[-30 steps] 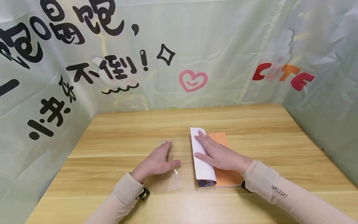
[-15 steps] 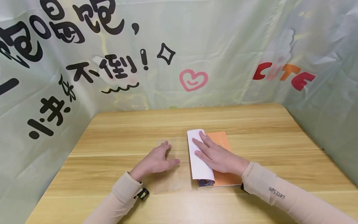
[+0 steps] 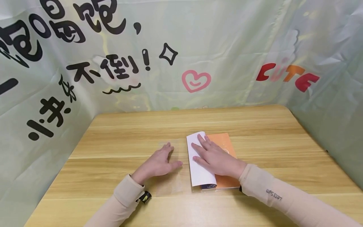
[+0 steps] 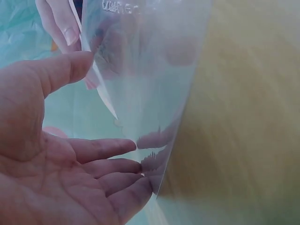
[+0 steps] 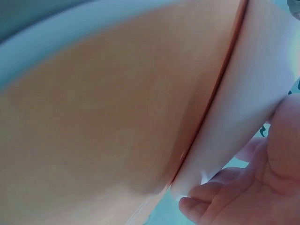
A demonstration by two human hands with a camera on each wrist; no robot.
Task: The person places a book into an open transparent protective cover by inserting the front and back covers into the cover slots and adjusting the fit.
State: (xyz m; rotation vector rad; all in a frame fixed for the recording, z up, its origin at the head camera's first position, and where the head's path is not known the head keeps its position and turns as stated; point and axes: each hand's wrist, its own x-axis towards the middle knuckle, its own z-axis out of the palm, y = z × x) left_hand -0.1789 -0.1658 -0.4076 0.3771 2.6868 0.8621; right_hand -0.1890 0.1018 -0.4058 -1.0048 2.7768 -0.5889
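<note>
An orange book lies on the wooden table right of centre. A white sheet is folded over its left side. My right hand lies flat on that sheet with straight fingers and presses it down. In the right wrist view the orange cover and the white sheet fill the frame, with my fingertips at its edge. My left hand rests flat on a clear plastic film just left of the book. The left wrist view shows this film by my relaxed fingers.
A pale green printed cloth stands as a wall behind the table and along both sides. Bare wood stretches to the back and to the far right of the book.
My right hand has slid the white sheet a little to the left over the book. The film's raised corner near my left hand has settled flat.
</note>
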